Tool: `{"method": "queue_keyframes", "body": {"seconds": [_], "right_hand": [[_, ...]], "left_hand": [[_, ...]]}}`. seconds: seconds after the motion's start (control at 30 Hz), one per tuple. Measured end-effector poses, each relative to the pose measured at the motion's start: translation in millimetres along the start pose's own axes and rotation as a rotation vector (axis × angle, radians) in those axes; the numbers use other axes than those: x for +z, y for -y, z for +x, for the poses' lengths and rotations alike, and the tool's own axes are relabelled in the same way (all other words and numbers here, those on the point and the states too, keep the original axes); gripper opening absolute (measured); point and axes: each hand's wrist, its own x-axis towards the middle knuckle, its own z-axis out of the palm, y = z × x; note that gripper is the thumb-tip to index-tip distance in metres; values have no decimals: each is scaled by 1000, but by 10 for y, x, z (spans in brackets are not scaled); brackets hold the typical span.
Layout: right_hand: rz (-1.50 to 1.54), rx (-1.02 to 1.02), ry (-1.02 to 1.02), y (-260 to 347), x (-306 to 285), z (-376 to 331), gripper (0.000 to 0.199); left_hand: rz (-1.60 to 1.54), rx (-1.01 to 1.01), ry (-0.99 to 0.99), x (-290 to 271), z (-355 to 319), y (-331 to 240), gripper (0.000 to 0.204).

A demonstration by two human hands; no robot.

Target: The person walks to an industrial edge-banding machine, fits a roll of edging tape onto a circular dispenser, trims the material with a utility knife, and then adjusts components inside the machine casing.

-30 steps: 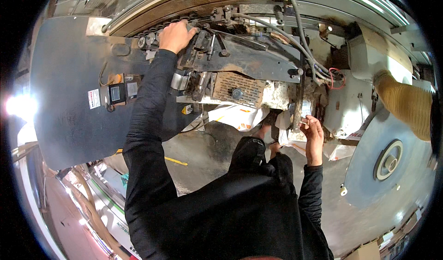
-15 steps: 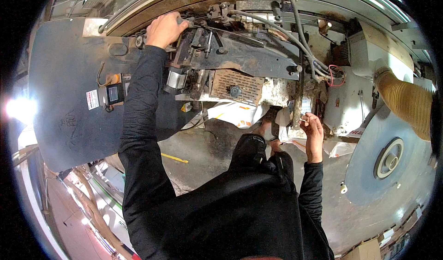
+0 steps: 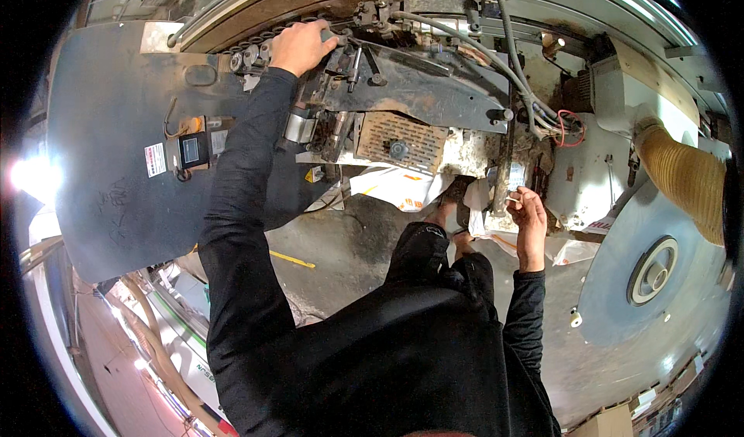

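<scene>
My left hand reaches far across the machine, its fingers closed on a small dark grey machine part beside the rollers. The fingertips on the far side are hidden. Right of it, a grey cover plate slopes over the machine, with a slotted metal guard and its black knob on the near side. My right hand is raised beside the lower end of a dark upright bar. Its thumb and fingers pinch a thin white stick that looks like a cigarette.
A broad dark table panel fills the left, with a small control box on it. Grey cables arch over the machine. At the right are a ribbed yellow hose and a large grey disc reel. White sacks lie below.
My left hand has slid to the right along the machine, with the forearm following. My right hand stays nearly in place, still pinching the thin white stick.
</scene>
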Motion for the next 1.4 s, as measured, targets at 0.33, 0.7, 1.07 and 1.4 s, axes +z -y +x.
{"method": "queue_keyframes", "body": {"seconds": [0.33, 0.7, 1.07, 1.4], "right_hand": [[61, -18, -5, -90, -219, -53, 29], [40, 22, -41, -236, -399, -60, 30], [-321, -117, 439, 8, 966, -88, 45], [-131, -13, 102, -474, 981, -234, 24]], "left_hand": [[333, 281, -110, -171, 142, -103, 37], [77, -109, -148, -1158, -400, 2, 45], [-2372, -859, -43, 590, -2576, -1698, 37], [-1177, 41, 382, 637, -2761, -2060, 24]]}}
